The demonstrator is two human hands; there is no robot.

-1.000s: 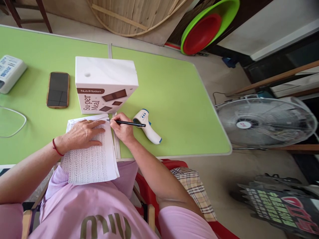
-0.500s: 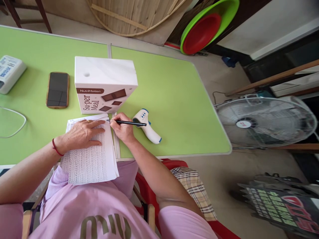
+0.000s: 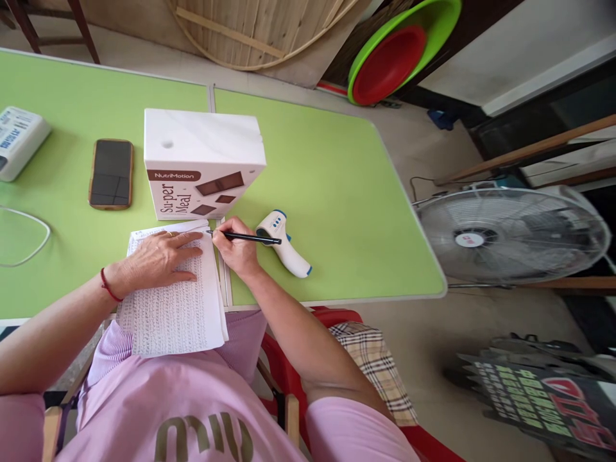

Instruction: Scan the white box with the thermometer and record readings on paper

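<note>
Several sheets of paper, covered in handwritten lines, hang partly over the near edge of the green table. My left hand lies flat on the top sheet with its fingers spread. At the sheet's upper right corner, my right hand grips a black pen, its tip at the paper. Just beyond the pages stands a white box printed "NutriMotion Su-per Meal". A white and blue infrared thermometer rests right of my right hand, close to the pen's back end.
On the green table, a phone lies left of the box, with a white device and a white cable farther left. A large fan stands off the right end. A red chair is beside me.
The pen has tilted very slightly at its back end. My left hand, the papers and the other things are where they were.
</note>
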